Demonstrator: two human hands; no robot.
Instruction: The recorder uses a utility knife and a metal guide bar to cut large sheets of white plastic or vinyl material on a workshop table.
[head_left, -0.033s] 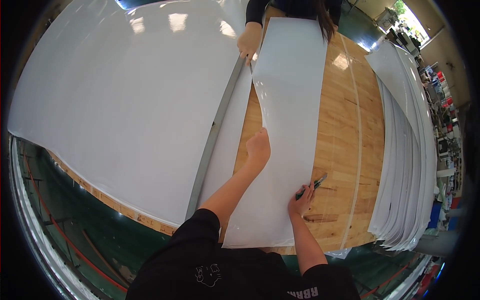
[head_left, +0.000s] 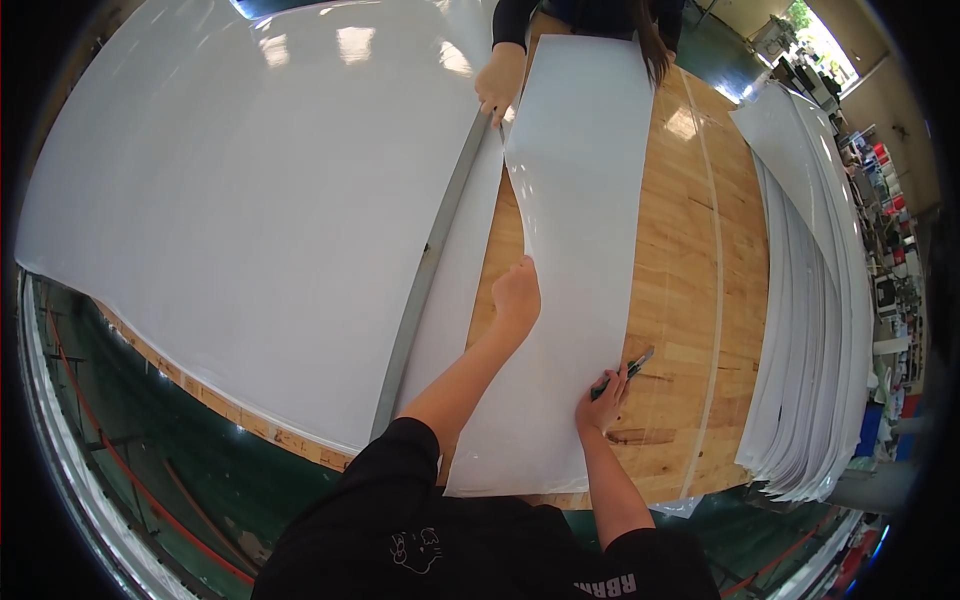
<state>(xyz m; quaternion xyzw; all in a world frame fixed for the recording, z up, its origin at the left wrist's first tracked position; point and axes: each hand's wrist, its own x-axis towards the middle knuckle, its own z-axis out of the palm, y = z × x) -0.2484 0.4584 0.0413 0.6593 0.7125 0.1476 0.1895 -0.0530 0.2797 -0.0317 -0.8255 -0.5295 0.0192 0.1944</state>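
On wooden table: narrow white strip, lifted and curling along its left edge. Left hand closed on that curled edge. Right hand clamped around green-handled knife, beside strip's right edge. Metal straightedge over large white sheet, co-worker's hand at its far end. Stacked white sheets at right.

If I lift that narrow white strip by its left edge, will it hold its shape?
Probably not. The strip already bows where the left hand raises its edge, so it looks thin and floppy. Its glossy face suggests it may slide on the wooden table. Likely light.
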